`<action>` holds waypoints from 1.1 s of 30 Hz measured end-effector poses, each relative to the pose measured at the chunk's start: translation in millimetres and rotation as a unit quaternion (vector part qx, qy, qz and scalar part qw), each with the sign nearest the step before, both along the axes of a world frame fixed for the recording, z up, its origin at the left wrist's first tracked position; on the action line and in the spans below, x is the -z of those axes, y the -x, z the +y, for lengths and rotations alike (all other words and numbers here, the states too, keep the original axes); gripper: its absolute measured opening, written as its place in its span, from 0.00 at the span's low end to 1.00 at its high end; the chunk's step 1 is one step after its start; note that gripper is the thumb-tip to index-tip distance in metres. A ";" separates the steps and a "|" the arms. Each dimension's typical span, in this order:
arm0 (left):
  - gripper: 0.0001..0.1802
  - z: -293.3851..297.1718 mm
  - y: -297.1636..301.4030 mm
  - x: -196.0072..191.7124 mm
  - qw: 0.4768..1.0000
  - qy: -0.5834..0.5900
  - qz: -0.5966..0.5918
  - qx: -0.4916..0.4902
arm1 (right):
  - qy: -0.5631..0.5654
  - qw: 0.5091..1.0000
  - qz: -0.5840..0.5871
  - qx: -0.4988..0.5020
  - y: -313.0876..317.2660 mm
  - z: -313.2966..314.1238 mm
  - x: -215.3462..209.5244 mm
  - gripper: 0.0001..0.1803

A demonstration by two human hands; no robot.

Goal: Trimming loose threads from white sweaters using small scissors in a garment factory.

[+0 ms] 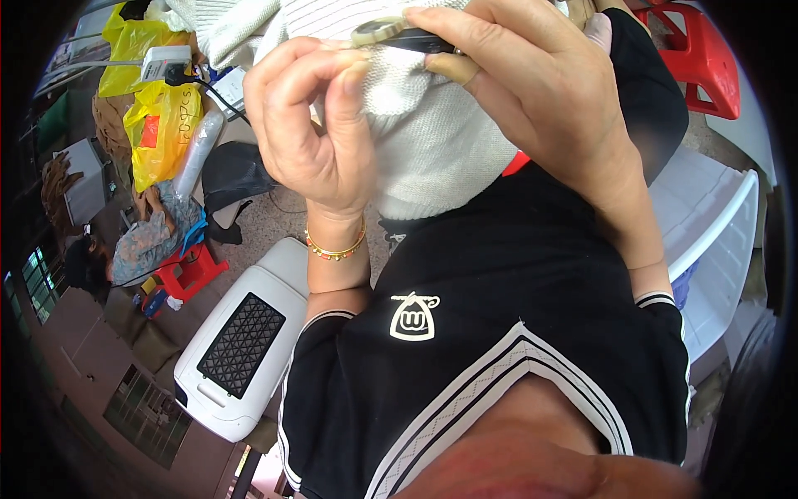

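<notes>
A white knitted garment (440,141) lies over my lap and runs up to the top edge. Above it my right hand (540,91) grips a slim black tool (424,40), whose exact kind I cannot make out. A pale, ridged ring-shaped piece (378,32) sits at the tool's left end. A tan cover wraps one right fingertip. My left hand (312,116) is just left of that piece, thumb and forefinger pinched together by the knit. Whatever lies between those fingertips is too small to tell. A thin beaded bracelet circles the left wrist.
To the left stand a white appliance with a dark grille (241,345), yellow plastic bags (162,125) and a white power socket with black plug (166,65). Another person (150,241) is beyond, near a red stool (193,273). Right: a red stool (694,62) and white plastic bin (715,249).
</notes>
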State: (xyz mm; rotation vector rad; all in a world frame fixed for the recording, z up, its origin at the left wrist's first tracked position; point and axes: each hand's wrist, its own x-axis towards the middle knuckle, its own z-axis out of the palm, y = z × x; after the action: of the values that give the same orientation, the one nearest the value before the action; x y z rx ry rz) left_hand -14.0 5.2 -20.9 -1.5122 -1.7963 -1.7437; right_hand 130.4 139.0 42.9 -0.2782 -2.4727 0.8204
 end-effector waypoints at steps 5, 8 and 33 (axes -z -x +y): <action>0.06 4.5 -1.0 0.4 0.999 -0.023 -0.039 0.013 | 0.005 1.000 -0.003 -0.003 -2.5 1.3 -2.9 0.21; 0.05 5.8 -3.9 -0.9 0.998 -0.029 -0.054 0.014 | -0.004 1.000 0.001 0.001 -3.6 0.7 -3.4 0.20; 0.10 -13.5 16.9 -22.7 0.993 0.109 0.003 -0.052 | -0.007 0.999 0.006 0.043 2.6 -8.7 -1.8 0.16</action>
State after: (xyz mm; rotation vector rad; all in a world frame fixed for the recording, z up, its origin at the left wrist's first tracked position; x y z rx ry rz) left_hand -30.9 -8.4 1.8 -1.4684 -2.0806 -1.5356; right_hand 127.9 130.3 44.7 -0.3717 -2.4355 0.7658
